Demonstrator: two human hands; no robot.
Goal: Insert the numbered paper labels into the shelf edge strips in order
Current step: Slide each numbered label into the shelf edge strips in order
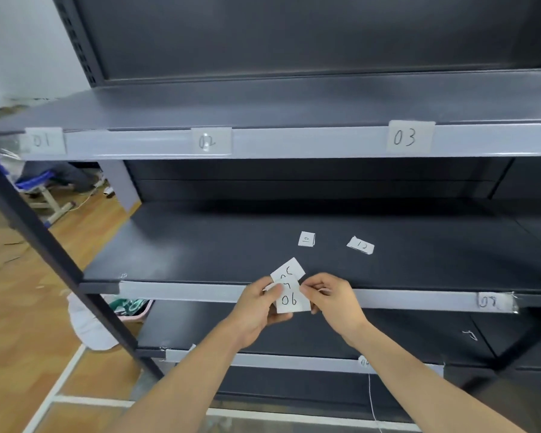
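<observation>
Labels in a small fanned stack [289,278] sit between both hands, in front of the middle edge strip [185,292]. The left hand [260,307] pinches the stack, thumb on top; the right hand [331,300] pinches the front slip 06 [291,301] at its right edge. On the middle shelf [200,245], slip 10 [306,239] lies at twelve o'clock from the hands and slip 12 [361,245] at one o'clock. Slips 01 [43,140], 02 [208,141] and 03 [406,137] sit in the top strip [294,140].

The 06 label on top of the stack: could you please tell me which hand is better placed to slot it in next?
Probably the right hand: its fingers pinch the right edge of the 06 label, while the left hand is busy gripping the other labels behind it.
</observation>
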